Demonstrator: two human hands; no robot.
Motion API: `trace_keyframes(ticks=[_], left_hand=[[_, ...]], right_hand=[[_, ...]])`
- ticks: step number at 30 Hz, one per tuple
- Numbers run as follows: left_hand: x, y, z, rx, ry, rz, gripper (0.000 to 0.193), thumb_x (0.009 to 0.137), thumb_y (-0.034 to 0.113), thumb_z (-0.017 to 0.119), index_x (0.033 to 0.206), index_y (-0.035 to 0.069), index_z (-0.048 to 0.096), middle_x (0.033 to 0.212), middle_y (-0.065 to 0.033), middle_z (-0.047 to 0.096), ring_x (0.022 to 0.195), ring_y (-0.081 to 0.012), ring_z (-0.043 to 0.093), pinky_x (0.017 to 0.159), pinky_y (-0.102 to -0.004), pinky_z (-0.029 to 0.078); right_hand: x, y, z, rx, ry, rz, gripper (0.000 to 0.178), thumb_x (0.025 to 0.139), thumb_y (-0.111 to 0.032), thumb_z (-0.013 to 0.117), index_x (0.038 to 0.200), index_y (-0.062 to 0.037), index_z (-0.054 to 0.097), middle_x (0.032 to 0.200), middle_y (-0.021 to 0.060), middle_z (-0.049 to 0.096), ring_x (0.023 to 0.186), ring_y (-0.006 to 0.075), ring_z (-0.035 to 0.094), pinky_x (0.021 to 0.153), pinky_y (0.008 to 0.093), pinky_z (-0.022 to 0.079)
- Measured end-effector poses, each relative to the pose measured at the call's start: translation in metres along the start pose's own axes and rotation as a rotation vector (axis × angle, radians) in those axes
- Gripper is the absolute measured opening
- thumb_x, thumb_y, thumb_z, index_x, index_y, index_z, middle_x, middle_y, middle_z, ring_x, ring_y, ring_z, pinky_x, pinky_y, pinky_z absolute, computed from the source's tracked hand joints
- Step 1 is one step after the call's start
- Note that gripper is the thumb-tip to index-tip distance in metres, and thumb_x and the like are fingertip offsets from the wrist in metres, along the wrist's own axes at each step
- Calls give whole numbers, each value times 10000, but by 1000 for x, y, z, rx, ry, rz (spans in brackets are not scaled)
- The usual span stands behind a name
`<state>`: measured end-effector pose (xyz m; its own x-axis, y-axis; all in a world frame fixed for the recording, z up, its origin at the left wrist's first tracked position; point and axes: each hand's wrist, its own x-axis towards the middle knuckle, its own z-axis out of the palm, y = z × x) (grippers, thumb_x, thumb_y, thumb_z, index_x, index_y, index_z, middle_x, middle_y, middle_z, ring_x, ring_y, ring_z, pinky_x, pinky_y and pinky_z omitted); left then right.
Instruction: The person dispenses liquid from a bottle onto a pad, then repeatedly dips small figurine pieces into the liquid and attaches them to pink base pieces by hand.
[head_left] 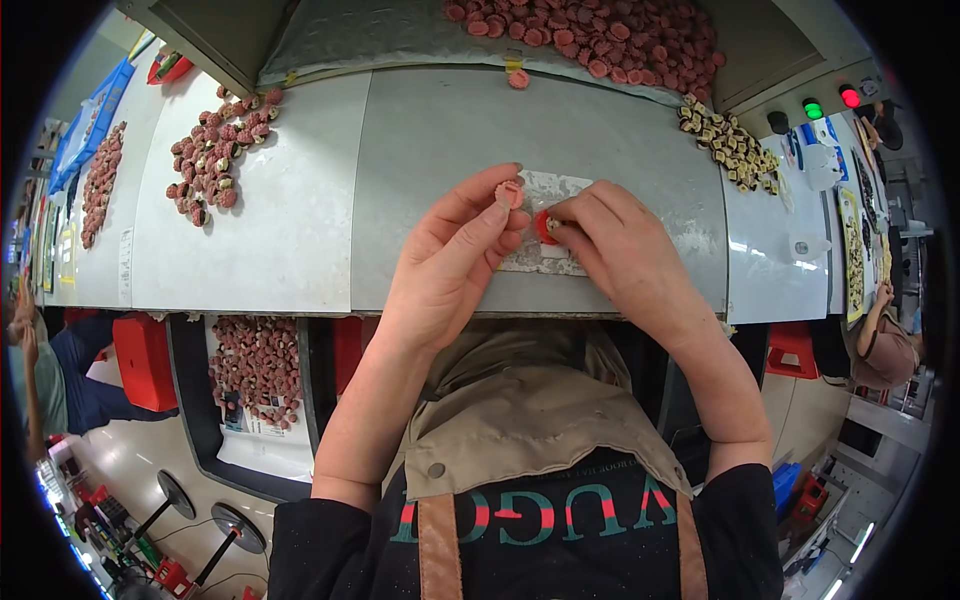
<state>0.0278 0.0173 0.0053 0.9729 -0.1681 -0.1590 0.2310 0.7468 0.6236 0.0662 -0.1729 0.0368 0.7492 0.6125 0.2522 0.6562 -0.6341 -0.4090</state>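
Note:
My left hand (455, 240) pinches a small pink scalloped piece (509, 194) between thumb and fingers, raised above the bench. At its right, the fingertips of my right hand (622, 242) are closed at a small red round piece (545, 228), which has something pale at its edge, partly covered by the fingers. Both hands are over a whitish, worn rectangular pad (540, 262) lying on the grey bench top (430, 130). Beyond them, one more pink scalloped piece (518, 79) lies alone near the bench's far edge.
A large heap of pink scalloped pieces (610, 40) fills the far shelf. Small cream-and-dark blocks (735, 145) lie at the right, pink-and-cream assembled pieces (220, 150) at the left. Below the bench stands a dark bin (190, 400) of similar pieces. People sit at both sides.

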Motion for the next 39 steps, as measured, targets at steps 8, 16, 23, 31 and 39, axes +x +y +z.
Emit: trace_keyframes(ticks=[8, 16, 23, 31, 39], left_hand=[[-1, -1, 1, 47, -19, 2, 305, 987, 155, 541, 1253, 5, 531, 1096, -49, 609, 965, -123, 607, 864, -253, 487], [-1, 0, 10, 247, -26, -55, 287, 984, 172, 552, 1229, 24, 555, 1061, -33, 633, 920, -99, 609, 849, -239, 493], [0, -2, 9, 248, -25, -65, 278, 978, 183, 566, 1188, 1, 580, 1056, -57, 654, 939, -103, 603, 862, -241, 481], [-8, -22, 20, 552, 31, 304, 232, 966, 107, 573, 1144, -42, 575, 1023, -73, 641, 917, -113, 624, 839, -249, 520], [-7, -7, 27, 553, -20, 12, 393, 906, 46, 617, 1267, -8, 471, 970, -58, 616, 875, -97, 616, 791, -228, 506]], right_hand=[[-16, 5, 0, 940, 60, 441, 196, 951, -85, 572, 1134, -14, 572, 1002, 23, 599, 881, 92, 559, 772, 250, 461], [-8, -3, -3, 948, 109, 298, 206, 955, -80, 566, 1146, -2, 557, 1024, 30, 593, 935, 97, 558, 817, 236, 454], [-5, -8, 0, 482, 200, 27, 171, 891, -22, 613, 1061, -12, 597, 997, 88, 614, 898, 179, 597, 780, 270, 478], [-17, -11, 25, 808, 283, 183, 241, 866, -25, 652, 1094, -28, 571, 1052, 113, 584, 935, 202, 590, 772, 295, 490], [-23, -13, 15, 474, 331, 7, 373, 766, -64, 765, 1094, -41, 590, 1028, 90, 575, 918, 209, 584, 741, 304, 505]])
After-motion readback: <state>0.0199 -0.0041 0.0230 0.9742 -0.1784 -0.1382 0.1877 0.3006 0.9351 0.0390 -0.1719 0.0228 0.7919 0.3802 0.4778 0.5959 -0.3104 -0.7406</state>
